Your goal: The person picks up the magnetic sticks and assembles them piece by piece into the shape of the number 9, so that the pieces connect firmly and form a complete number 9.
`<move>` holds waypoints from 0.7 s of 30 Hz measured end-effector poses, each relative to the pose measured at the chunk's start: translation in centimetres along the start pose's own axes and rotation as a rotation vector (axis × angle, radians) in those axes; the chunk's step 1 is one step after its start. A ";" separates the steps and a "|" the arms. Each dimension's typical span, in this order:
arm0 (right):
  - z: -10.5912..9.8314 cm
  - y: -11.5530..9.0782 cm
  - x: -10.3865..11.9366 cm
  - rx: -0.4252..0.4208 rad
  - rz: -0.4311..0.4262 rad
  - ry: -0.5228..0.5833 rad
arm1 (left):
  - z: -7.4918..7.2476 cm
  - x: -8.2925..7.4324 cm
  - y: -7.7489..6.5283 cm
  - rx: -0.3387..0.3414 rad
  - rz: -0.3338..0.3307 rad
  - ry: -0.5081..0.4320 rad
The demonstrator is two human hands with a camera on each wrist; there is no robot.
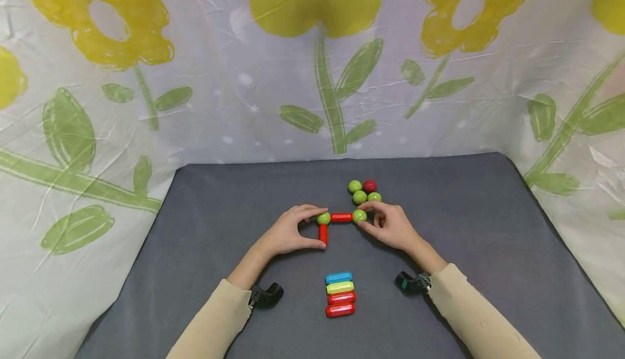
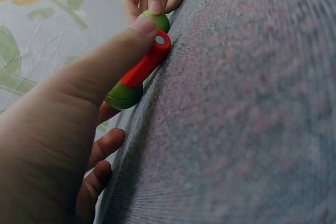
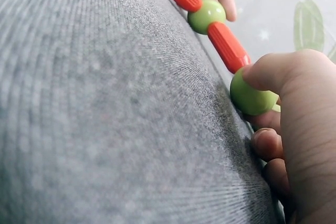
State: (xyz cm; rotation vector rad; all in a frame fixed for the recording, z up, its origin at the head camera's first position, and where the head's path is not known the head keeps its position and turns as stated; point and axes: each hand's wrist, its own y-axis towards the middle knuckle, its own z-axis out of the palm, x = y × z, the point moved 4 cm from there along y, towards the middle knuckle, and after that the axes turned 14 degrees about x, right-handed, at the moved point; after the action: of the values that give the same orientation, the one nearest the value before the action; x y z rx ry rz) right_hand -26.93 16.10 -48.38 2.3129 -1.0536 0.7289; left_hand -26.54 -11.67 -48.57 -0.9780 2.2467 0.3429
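Observation:
Two red rods and two green balls are joined in an L on the grey cloth. The corner green ball (image 1: 324, 218) has one red rod (image 1: 323, 234) pointing towards me and another red rod (image 1: 341, 217) running right to a second green ball (image 1: 359, 216). My left hand (image 1: 292, 232) pinches the near rod and corner ball lengthwise, thumb at the rod's near end and index finger at the ball. A silver disc (image 2: 160, 40) shows in that rod's end. With thumb and index finger, my right hand (image 1: 389, 225) pinches the right green ball (image 3: 253, 94).
Behind my right hand sit three loose green balls (image 1: 359, 197) and a dark red ball (image 1: 370, 186). Nearer to me lie a blue rod (image 1: 339, 277), a yellow rod (image 1: 340, 287) and two red rods (image 1: 340, 309) in a stack-like row. A flowered sheet (image 1: 215, 104) hangs behind the table.

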 end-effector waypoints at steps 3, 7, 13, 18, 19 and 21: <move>0.0 0.0 0.0 0.005 0.016 0.003 | 0.1 0.0 0.0 -0.004 -0.003 0.018; 0.0 0.0 0.0 0.001 0.012 0.004 | 0.1 -0.1 -0.1 -0.008 -0.008 0.037; -0.6 -0.2 0.0 -0.162 -0.126 0.015 | 0.0 -0.3 -0.1 -0.002 -0.021 0.044; -1.7 -0.7 -0.3 -0.416 -0.080 -0.042 | 0.1 -0.2 -0.2 0.004 -0.015 0.037; -1.8 -0.7 -0.4 -0.430 -0.037 -0.052 | 0.1 -0.2 -0.2 0.003 -0.013 0.035; -1.8 -0.7 -0.8 -0.405 0.057 -0.063 | 0.1 -0.2 -0.2 0.003 -0.011 0.030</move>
State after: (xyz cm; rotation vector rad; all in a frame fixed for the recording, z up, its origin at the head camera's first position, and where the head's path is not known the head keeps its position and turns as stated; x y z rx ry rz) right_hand -27.27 18.00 -47.71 1.9749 -1.1762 0.4175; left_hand -26.23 -11.60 -48.51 -1.0002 2.2671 0.3216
